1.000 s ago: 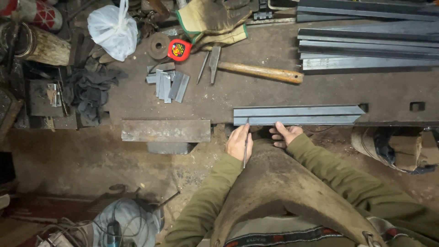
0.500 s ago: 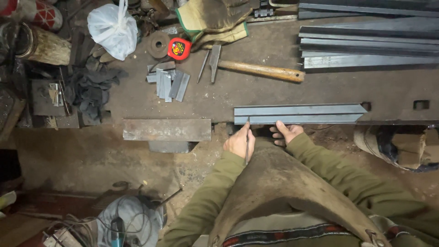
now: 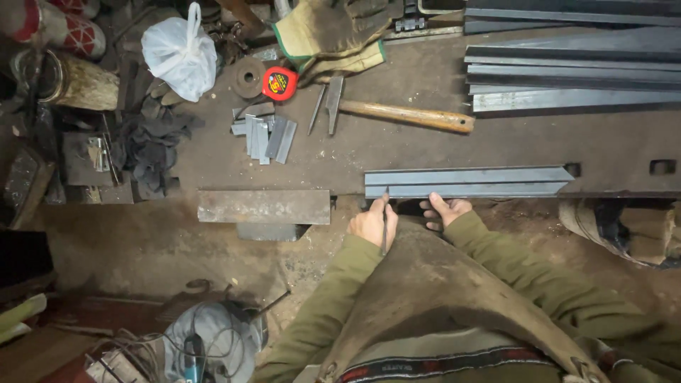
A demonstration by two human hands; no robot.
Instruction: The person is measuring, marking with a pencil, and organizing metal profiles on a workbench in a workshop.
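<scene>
A dark steel worktop [image 3: 425,145] is carrying stacked steel bars [image 3: 574,64] running out of view at right, while a grey angle-iron length [image 3: 468,182] is lying along its near edge, placed just as it was half a second ago. The left hand [image 3: 372,221] is staying curled around a thin scriber [image 3: 384,223], its tip touching the angle's near edge. The right hand [image 3: 445,211] is keeping its place under that edge, fingers loosely bent, its grip hard to make out. A hammer [image 3: 397,113] is resting beyond, beside a red tape measure [image 3: 279,83].
</scene>
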